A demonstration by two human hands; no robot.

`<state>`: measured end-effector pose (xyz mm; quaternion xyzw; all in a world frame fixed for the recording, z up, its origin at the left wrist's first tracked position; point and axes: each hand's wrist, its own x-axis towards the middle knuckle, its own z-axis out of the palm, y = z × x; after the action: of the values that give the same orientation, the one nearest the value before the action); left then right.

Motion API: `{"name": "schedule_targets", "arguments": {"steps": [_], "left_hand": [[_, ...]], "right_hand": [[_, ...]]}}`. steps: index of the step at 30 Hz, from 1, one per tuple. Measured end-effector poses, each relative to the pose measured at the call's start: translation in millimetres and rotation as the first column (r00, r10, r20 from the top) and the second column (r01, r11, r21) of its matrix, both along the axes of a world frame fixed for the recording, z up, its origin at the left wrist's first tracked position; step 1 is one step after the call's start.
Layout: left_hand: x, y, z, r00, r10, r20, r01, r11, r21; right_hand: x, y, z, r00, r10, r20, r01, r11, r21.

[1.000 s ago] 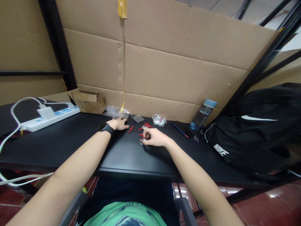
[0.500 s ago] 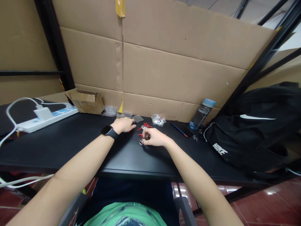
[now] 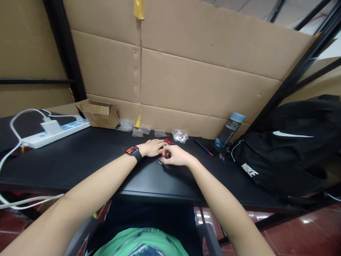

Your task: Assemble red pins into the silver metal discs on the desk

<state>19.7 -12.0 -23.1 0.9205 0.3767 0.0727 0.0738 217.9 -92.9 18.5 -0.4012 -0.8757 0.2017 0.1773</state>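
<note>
My right hand (image 3: 174,155) is closed on a small shiny round metal piece (image 3: 161,161) at the middle of the black table (image 3: 149,181). Just left of it, my left hand (image 3: 153,147) lies palm down, fingers stretched toward the red cord (image 3: 168,141); whether the fingertips touch the cord is too small to tell. A dark watch is on my left wrist. Behind the hands lie a clear bag with shiny contents (image 3: 180,136) and small clear plastic bags (image 3: 161,133).
At the left stand an open cardboard box (image 3: 102,115) and a white power strip (image 3: 61,132) with cables. To the right are a blue pen (image 3: 203,147), a water bottle (image 3: 229,130) and a black backpack (image 3: 290,149). A cardboard wall (image 3: 186,78) closes off the back.
My left hand has moved right, from near the plastic bags to beside my right hand and the red cord. A clear bag now lies flat where it was. My right hand stays in place.
</note>
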Motion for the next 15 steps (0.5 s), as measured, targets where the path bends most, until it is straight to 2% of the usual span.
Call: {"name": "schedule_targets", "arguments": {"steps": [3,6,8,11,15], "left_hand": [[-1,-2,6.1,0.994,-0.087,0.064,0.085,0.996,0.038],[-6,-6,18.4,0.969,-0.192,0.157,0.181,0.980,0.083],[-10,-9,28.9,0.961,-0.198,0.194,0.184,0.979,0.092],[-15,-13,41.6,0.962,-0.223,0.155,0.219,0.975,0.046],[-16,-14,45.3,0.958,-0.253,0.134,0.249,0.968,0.041]], "right_hand": [[-1,-2,1.6,1.000,-0.007,0.003,0.007,1.000,-0.002],[-1,-4,5.0,1.000,-0.006,0.006,0.006,1.000,-0.006],[-1,-5,7.3,1.000,-0.003,0.010,0.003,1.000,-0.010],[-1,-6,9.1,1.000,0.005,0.020,-0.005,1.000,-0.018],[-1,-6,8.3,1.000,0.014,0.022,-0.014,1.000,-0.018]]}}
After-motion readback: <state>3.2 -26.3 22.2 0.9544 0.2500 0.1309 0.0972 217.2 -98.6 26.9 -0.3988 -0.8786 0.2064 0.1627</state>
